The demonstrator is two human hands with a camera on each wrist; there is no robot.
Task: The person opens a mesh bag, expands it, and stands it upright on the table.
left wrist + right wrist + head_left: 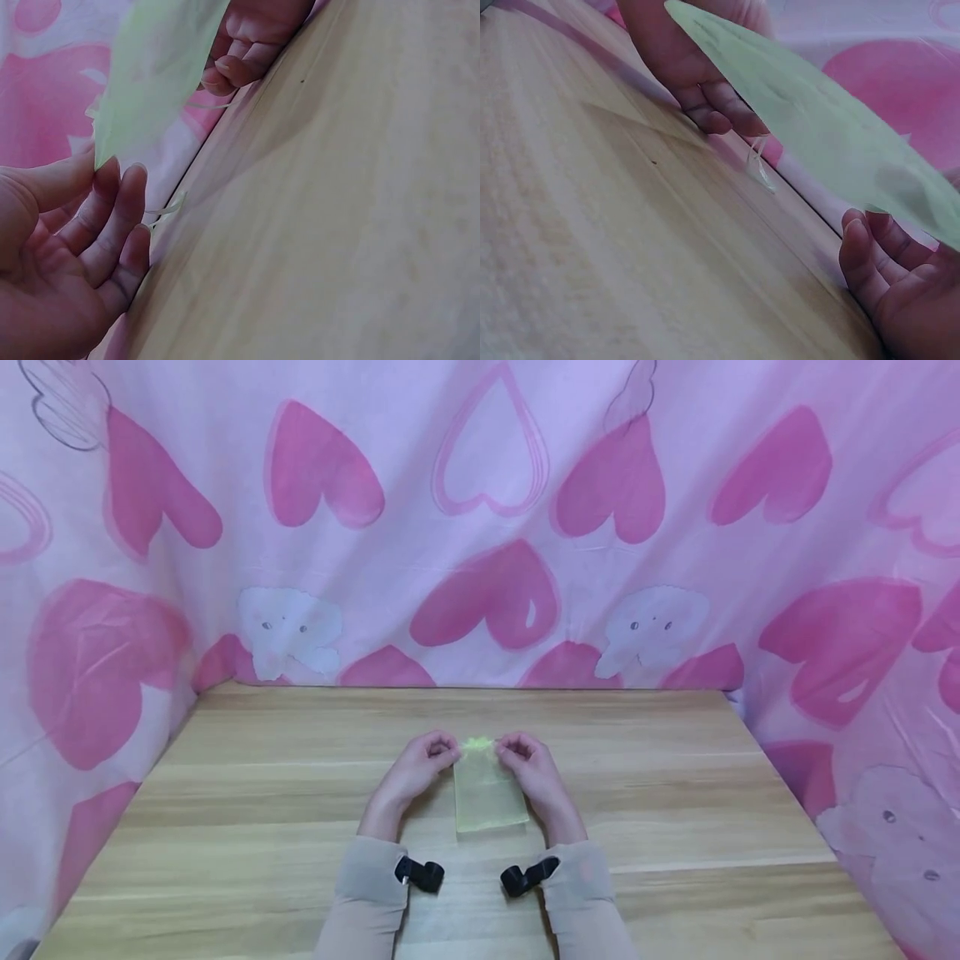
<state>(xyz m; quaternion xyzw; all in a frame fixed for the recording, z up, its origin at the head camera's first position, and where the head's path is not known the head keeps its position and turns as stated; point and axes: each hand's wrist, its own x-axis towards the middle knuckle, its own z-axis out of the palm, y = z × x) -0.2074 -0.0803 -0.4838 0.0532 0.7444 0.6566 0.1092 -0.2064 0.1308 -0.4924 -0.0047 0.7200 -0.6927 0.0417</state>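
A sheer yellow-green drawstring pouch [489, 793] hangs between the two hands, its gathered top [477, 744] toward the back of the table. At the pouch's upper left, the left hand [418, 764] pinches the edge between thumb and forefinger. The right hand [534, 770] pinches the upper right side in the same way. In the left wrist view the pale green fabric [154, 75] rises from the left thumb and fingertip, clear of the wood. Thin ribbon ends [759, 169] dangle by the left fingers in the right wrist view. The pouch looks flat.
The wooden table [247, 827] spreads out under both hands. A pink curtain [480, 527] printed with hearts surrounds its back and sides. Each wrist wears a small black camera, one on the left sleeve [367, 872] and one on the right sleeve [581, 872].
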